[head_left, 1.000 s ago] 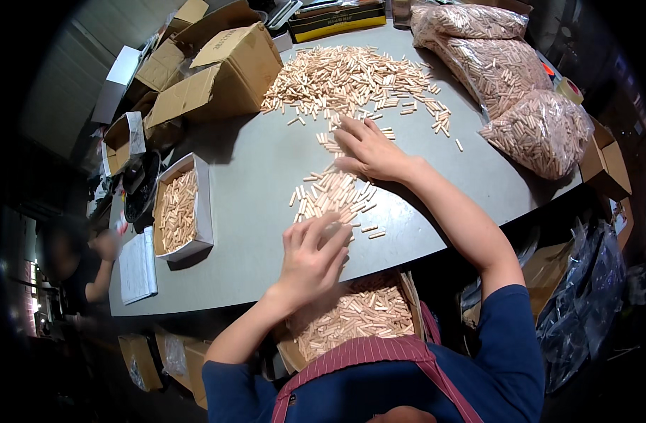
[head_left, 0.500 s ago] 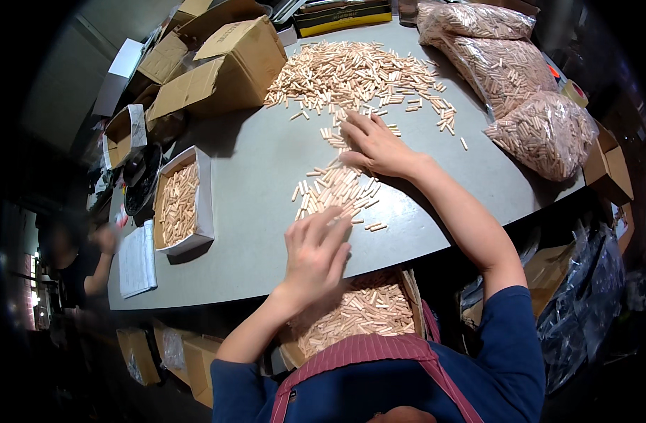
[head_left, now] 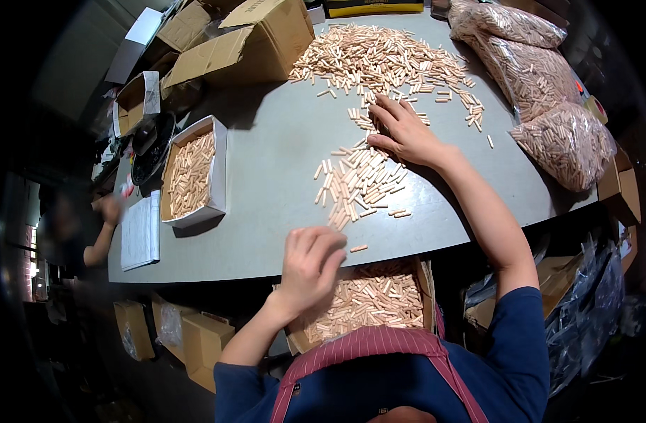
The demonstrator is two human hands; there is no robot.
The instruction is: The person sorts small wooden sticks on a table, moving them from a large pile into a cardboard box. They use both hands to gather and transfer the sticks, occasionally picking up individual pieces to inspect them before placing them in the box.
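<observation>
Small wooden dowels lie loose on the grey table (head_left: 266, 176): a large heap (head_left: 383, 60) at the back and a smaller spread pile (head_left: 365, 180) nearer me. My right hand (head_left: 407, 134) rests open, fingers spread, on the dowels between the two. My left hand (head_left: 310, 264) hovers at the table's front edge, fingers bent and slightly blurred, thumb apart, with nothing visible in it. A single dowel (head_left: 359, 248) lies just right of its fingertips. Below the edge, against my apron, a cardboard box (head_left: 427, 292) holds many dowels (head_left: 372, 299), partly hidden by my left hand.
A white-sided box (head_left: 218, 169) of dowels stands at left beside papers (head_left: 141, 229). An open carton (head_left: 266, 53) sits at the back left. Clear bags of dowels (head_left: 566, 144) are stacked at right. Another person's hand (head_left: 110, 209) shows at far left.
My left hand has drawn back from the near pile to the table's edge, its fingers more bent. My right hand stays among the dowels. The whole view has shifted slightly.
</observation>
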